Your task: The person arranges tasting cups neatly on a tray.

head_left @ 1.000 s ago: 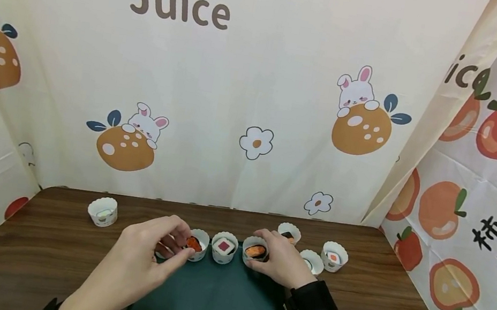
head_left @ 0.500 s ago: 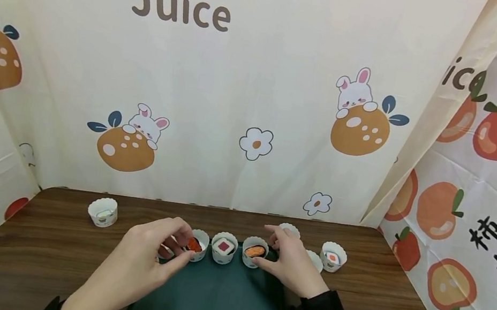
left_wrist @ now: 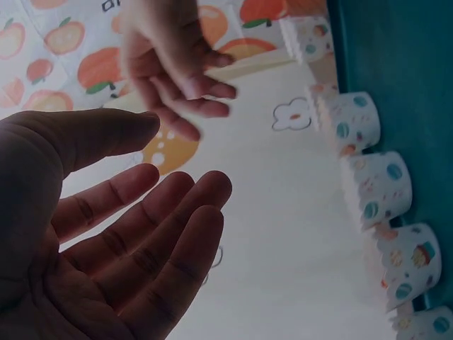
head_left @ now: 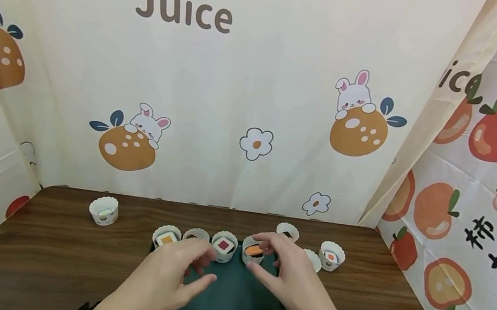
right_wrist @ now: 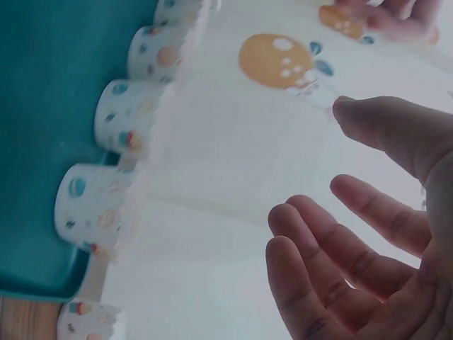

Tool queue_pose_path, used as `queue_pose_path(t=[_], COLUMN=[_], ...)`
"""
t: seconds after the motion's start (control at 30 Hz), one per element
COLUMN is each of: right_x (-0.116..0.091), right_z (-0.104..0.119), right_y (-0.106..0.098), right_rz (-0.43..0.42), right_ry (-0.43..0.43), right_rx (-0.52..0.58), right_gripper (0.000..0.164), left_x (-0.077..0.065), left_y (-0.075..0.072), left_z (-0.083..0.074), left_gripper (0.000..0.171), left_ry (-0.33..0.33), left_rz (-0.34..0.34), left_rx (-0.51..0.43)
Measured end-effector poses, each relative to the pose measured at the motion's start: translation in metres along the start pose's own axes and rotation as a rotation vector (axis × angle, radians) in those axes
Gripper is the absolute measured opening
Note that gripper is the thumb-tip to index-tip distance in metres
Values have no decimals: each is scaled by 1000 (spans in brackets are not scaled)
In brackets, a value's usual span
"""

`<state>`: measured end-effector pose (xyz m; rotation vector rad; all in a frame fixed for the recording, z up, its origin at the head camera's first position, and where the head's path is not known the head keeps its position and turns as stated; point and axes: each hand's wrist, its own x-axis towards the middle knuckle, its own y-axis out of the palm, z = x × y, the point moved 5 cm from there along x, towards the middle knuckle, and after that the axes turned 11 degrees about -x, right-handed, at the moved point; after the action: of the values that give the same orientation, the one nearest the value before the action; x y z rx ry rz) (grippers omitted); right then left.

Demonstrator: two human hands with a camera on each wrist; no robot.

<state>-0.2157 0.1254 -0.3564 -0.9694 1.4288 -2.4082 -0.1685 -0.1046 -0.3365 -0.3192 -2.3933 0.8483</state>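
My left hand [head_left: 165, 280] hovers above the dark green tray [head_left: 232, 304], its fingers loosely bent around nothing. My right hand [head_left: 294, 279] hangs over the tray's right side, thumb and fingers apart and holding nothing. Nearest to it is a paper cup [head_left: 251, 258] with an orange-topped sushi piece [head_left: 254, 251]. Along the tray's far edge also stand a cup with a pink-centred sushi roll [head_left: 224, 245], a cup partly behind my left hand [head_left: 197, 233], and a cup with a yellow-centred roll [head_left: 166, 239]. In the left wrist view the cups [left_wrist: 386, 188] stand in a row beside both raised hands.
On the brown wooden table [head_left: 42, 252] a separate cup [head_left: 103, 211] stands at the far left. Right of the tray are a cup at the back [head_left: 288, 230], a cup partly behind my right hand [head_left: 313, 260], and another cup [head_left: 332, 256]. A printed curtain [head_left: 220, 85] closes off the back.
My left hand has moved right and toward me, away from the left cups, uncovering the yellow-centred roll. My right hand has drawn back from the orange-topped sushi's cup, its fingers spreading.
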Motion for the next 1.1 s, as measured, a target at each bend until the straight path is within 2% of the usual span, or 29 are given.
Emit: queue_pose_path(t=[0.17,0.3,0.53,0.63,0.77,0.83,1.0,1.1], right_x=[-10,-17,-20,-20,-22,-23,-24,-25], right_z=[15,20,29,34,37,36,35,38], right_y=[-10,-15,-20,-22,-28,-33,-45,-48], right_rz=[-46,-47,-13,-13,-21,-12,-32,-43], right_ry=[-79,-101,-159,-199,-225,-221,-244,-270], right_rx=[13,21,122,147,151,162,193,201], right_gripper=[38,29,23,22,24,26,28,28], left_x=[-2,-3,-3,-4,-5,-5,-5,-6], left_y=[9,12,0,-10,-30,-43,-78,-98], left_z=[0,4,15,21,35,46,76,97], left_gripper=[28,29,31,33,33,32,25,25], left_ry=[21,30,-35,-42,-114,-153,-193,-261], left_rz=[22,30,11,-8,-45,-65,-112,-117], left_rx=[-4,21,135,189,262,299,384,413])
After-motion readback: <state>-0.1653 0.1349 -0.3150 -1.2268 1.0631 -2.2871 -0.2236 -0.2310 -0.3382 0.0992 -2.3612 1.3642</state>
